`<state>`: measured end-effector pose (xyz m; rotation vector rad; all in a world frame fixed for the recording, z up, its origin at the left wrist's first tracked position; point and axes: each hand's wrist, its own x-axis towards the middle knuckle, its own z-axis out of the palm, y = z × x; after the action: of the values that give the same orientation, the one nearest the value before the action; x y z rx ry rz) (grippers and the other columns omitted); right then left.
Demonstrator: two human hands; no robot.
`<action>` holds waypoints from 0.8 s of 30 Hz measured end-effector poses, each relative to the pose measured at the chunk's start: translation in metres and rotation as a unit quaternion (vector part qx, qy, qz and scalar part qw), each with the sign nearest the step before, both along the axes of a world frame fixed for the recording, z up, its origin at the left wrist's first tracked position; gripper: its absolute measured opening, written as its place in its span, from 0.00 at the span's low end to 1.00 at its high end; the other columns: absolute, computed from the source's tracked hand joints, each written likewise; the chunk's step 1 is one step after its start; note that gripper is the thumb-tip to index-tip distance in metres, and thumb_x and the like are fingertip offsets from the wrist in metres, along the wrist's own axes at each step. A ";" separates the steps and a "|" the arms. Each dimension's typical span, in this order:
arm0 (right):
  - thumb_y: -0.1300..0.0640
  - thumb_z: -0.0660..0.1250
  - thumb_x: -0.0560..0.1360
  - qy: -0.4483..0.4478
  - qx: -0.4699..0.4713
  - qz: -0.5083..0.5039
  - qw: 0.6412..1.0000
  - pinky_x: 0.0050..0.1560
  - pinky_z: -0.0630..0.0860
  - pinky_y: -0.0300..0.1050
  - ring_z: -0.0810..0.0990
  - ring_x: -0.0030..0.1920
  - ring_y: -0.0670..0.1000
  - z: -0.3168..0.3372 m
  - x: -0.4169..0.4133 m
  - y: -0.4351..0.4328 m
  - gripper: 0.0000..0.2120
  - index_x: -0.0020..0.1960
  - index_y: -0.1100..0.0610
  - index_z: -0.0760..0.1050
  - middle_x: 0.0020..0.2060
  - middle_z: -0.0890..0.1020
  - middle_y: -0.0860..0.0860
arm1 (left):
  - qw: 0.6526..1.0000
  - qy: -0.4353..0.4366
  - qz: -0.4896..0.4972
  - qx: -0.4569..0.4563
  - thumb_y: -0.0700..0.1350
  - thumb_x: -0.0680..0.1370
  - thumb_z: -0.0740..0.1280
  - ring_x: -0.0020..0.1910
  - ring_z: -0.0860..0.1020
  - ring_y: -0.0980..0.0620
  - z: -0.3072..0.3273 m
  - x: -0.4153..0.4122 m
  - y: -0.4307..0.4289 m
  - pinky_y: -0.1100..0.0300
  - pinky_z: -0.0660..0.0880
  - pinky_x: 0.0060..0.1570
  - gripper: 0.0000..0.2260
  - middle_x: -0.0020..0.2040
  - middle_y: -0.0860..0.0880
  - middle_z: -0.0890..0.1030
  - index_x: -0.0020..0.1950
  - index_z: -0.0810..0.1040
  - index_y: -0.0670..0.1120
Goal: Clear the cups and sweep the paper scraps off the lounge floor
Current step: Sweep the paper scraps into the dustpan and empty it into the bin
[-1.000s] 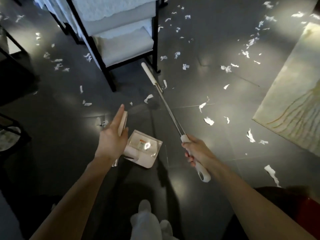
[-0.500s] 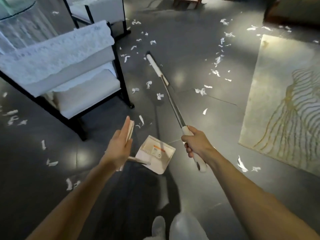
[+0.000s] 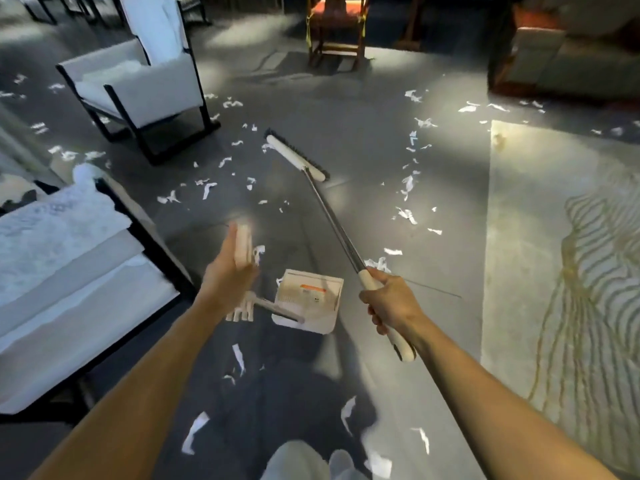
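Right hand [image 3: 391,303]: fingers are curled tight round the white grip of the broom [image 3: 332,220], and the grip's end sticks out below the wrist.
Broom: its metal shaft slants away from the hand toward the middle of the floor [image 3: 346,109]; the white head with dark bristles is down on the floor there, with scraps just beside its left end.
Left hand [image 3: 227,271]: it holds the dustpan [image 3: 310,301] by its upright white handle, with the fingers lying long against the handle. The hand is blurred, so the thumb's hold cannot be told.
Dustpan: the white pan is between the two hands, nearer the near edge of the floor, open side up with an orange label inside.
Scraps [image 3: 407,183]: white bits are strewn over the dark floor, thick to the left of the broom head, in a line near the rug's left edge, and a few by the person's feet.
Rug [image 3: 554,237]: it is pale with gold lines and lies along the right side of the floor.
Armchairs [image 3: 138,88]: there are two white ones on dark frames, one at the left edge and one further back on the left.
Wooden chair [image 3: 334,26]: it stands at the far edge.
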<state>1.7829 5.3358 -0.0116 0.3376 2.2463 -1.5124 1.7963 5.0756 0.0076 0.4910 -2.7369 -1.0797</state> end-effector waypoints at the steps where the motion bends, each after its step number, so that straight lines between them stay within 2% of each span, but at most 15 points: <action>1: 0.63 0.66 0.73 0.005 -0.002 -0.003 1.000 0.27 0.73 0.40 0.74 0.26 0.48 0.002 -0.031 0.000 0.24 0.67 0.49 0.72 0.32 0.76 0.50 | 0.998 0.042 0.039 0.025 0.45 0.79 0.57 0.47 0.80 0.48 0.004 -0.029 -0.002 0.57 0.78 0.45 0.18 0.49 0.55 0.81 0.68 0.67 0.57; 2: 0.63 0.66 0.73 0.006 -0.008 -0.008 1.000 0.26 0.72 0.39 0.74 0.24 0.47 0.002 -0.062 0.000 0.24 0.68 0.48 0.72 0.31 0.76 0.50 | 0.994 0.084 0.054 0.036 0.47 0.77 0.57 0.38 0.80 0.54 0.010 -0.057 -0.003 0.60 0.77 0.36 0.16 0.41 0.56 0.80 0.62 0.67 0.63; 3: 0.62 0.65 0.74 0.003 -0.012 -0.012 1.000 0.25 0.71 0.38 0.73 0.23 0.46 0.002 -0.094 -0.002 0.25 0.69 0.47 0.71 0.30 0.76 0.50 | 0.991 0.095 0.070 0.064 0.48 0.76 0.57 0.32 0.79 0.56 0.010 -0.088 -0.007 0.61 0.76 0.31 0.15 0.37 0.55 0.79 0.58 0.66 0.65; 4: 0.62 0.64 0.75 0.004 -0.010 -0.011 1.000 0.24 0.71 0.37 0.73 0.22 0.46 0.001 -0.127 -0.005 0.26 0.70 0.46 0.70 0.30 0.77 0.49 | 0.991 0.103 0.062 0.057 0.49 0.76 0.57 0.30 0.79 0.54 0.010 -0.122 -0.009 0.58 0.77 0.29 0.14 0.38 0.53 0.78 0.58 0.65 0.66; 8: 0.60 0.64 0.76 0.020 0.004 0.005 1.000 0.24 0.72 0.38 0.74 0.26 0.47 -0.010 -0.277 -0.030 0.24 0.70 0.46 0.70 0.35 0.77 0.51 | 0.997 0.056 0.007 0.050 0.50 0.80 0.54 0.34 0.79 0.41 0.007 -0.266 -0.024 0.46 0.80 0.38 0.17 0.40 0.43 0.78 0.68 0.59 0.62; 10: 0.59 0.64 0.77 0.030 0.015 0.012 0.999 0.26 0.73 0.40 0.75 0.27 0.49 -0.014 -0.354 -0.044 0.21 0.68 0.46 0.71 0.34 0.77 0.52 | 0.999 0.041 -0.019 0.022 0.49 0.82 0.55 0.34 0.79 0.39 -0.002 -0.342 -0.033 0.43 0.80 0.39 0.18 0.41 0.40 0.79 0.69 0.57 0.63; 12: 0.59 0.62 0.78 0.035 0.033 0.030 0.998 0.29 0.74 0.42 0.74 0.29 0.50 -0.016 -0.423 -0.055 0.18 0.67 0.48 0.71 0.34 0.77 0.52 | 0.998 0.039 -0.023 0.034 0.49 0.82 0.58 0.33 0.80 0.41 -0.004 -0.410 -0.041 0.44 0.80 0.37 0.19 0.42 0.39 0.80 0.69 0.57 0.64; 13: 0.58 0.60 0.79 0.037 0.041 0.042 0.998 0.31 0.75 0.43 0.74 0.30 0.50 -0.017 -0.457 -0.059 0.16 0.66 0.51 0.72 0.34 0.77 0.53 | 0.997 0.039 -0.021 0.058 0.50 0.81 0.61 0.35 0.81 0.41 -0.004 -0.445 -0.044 0.44 0.80 0.38 0.22 0.45 0.40 0.80 0.70 0.57 0.65; 16: 0.59 0.59 0.80 0.014 0.040 0.041 0.998 0.28 0.74 0.42 0.73 0.28 0.50 -0.021 -0.547 -0.065 0.10 0.59 0.51 0.73 0.33 0.76 0.54 | 0.995 0.007 -0.042 0.089 0.48 0.77 0.70 0.55 0.78 0.46 -0.006 -0.548 -0.061 0.54 0.75 0.56 0.35 0.64 0.50 0.76 0.75 0.52 0.65; 18: 0.60 0.59 0.79 0.001 0.035 0.034 0.999 0.27 0.73 0.42 0.73 0.27 0.51 -0.026 -0.610 -0.070 0.10 0.56 0.47 0.70 0.34 0.76 0.55 | 0.994 -0.008 -0.082 0.069 0.40 0.78 0.65 0.66 0.73 0.53 -0.009 -0.615 -0.070 0.58 0.70 0.62 0.35 0.69 0.64 0.68 0.77 0.51 0.63; 19: 0.60 0.59 0.79 -0.002 0.037 0.031 0.999 0.27 0.73 0.42 0.73 0.27 0.51 -0.030 -0.644 -0.073 0.10 0.56 0.46 0.69 0.34 0.76 0.56 | 0.993 -0.011 -0.095 0.071 0.37 0.79 0.62 0.68 0.71 0.56 -0.012 -0.649 -0.074 0.55 0.70 0.64 0.34 0.68 0.70 0.64 0.77 0.53 0.62; 20: 0.60 0.59 0.79 0.000 0.039 0.029 0.999 0.27 0.72 0.42 0.72 0.27 0.51 -0.035 -0.681 -0.077 0.11 0.57 0.46 0.69 0.33 0.76 0.55 | 0.993 -0.009 -0.095 0.074 0.36 0.79 0.60 0.67 0.72 0.56 -0.014 -0.684 -0.078 0.52 0.72 0.64 0.33 0.66 0.73 0.62 0.77 0.53 0.63; 21: 0.60 0.59 0.80 0.002 0.043 0.033 0.999 0.28 0.72 0.42 0.72 0.28 0.50 -0.040 -0.717 -0.081 0.11 0.58 0.47 0.70 0.33 0.76 0.54 | 0.994 -0.006 -0.081 0.072 0.36 0.79 0.58 0.64 0.75 0.55 -0.018 -0.720 -0.083 0.52 0.74 0.61 0.33 0.66 0.72 0.64 0.75 0.54 0.66; 23: 0.60 0.59 0.80 0.005 0.048 0.050 0.998 0.30 0.70 0.42 0.72 0.31 0.49 -0.050 -0.797 -0.089 0.10 0.59 0.51 0.72 0.33 0.75 0.52 | 0.998 0.001 -0.033 0.056 0.37 0.78 0.56 0.50 0.80 0.49 -0.025 -0.800 -0.094 0.53 0.77 0.53 0.34 0.65 0.58 0.75 0.73 0.53 0.70; 24: 0.62 0.58 0.80 0.005 0.048 0.057 0.997 0.29 0.69 0.42 0.70 0.30 0.49 -0.054 -0.840 -0.091 0.10 0.58 0.52 0.72 0.31 0.74 0.53 | 0.999 -0.001 -0.009 0.049 0.36 0.78 0.56 0.47 0.80 0.46 -0.027 -0.842 -0.099 0.51 0.77 0.52 0.34 0.65 0.52 0.77 0.73 0.54 0.69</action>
<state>0.9425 5.2448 -0.0651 0.2257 2.3109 -1.3541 0.9541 4.9762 -0.0196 0.4830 -2.7043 -1.2235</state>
